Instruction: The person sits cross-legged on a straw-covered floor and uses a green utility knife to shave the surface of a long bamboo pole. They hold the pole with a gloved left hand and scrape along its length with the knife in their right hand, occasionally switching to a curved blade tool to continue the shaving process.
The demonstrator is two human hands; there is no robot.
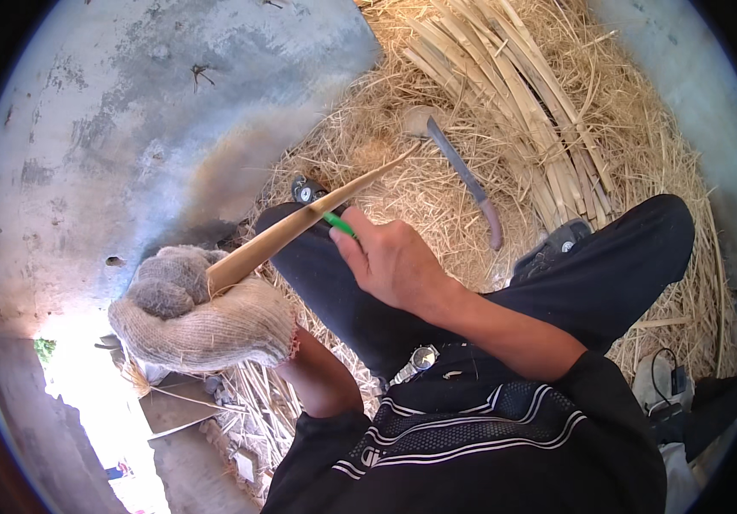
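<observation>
My left hand (pixel 201 308), in a thick grey-beige knitted glove, is closed around the wide end of a long, pale bamboo or wood strip (pixel 278 233). The strip slants up to the right and tapers to a thin far end. My bare right hand (pixel 398 261) is closed on a bright green tool (pixel 339 224), which meets the strip's near side about midway along. My fingers hide most of this tool, so its kind does not show. Past my right hand, a machete (pixel 461 167) with a brown handle lies on the shavings.
Curly shavings (pixel 377 154) cover the floor between my bent legs. A bundle of long split strips (pixel 540 111) lies at the far right. A stained wall (pixel 154 128) rises on the left. On my lap rests a metal wristwatch (pixel 422 358). A cabled device (pixel 666 385) sits at the right.
</observation>
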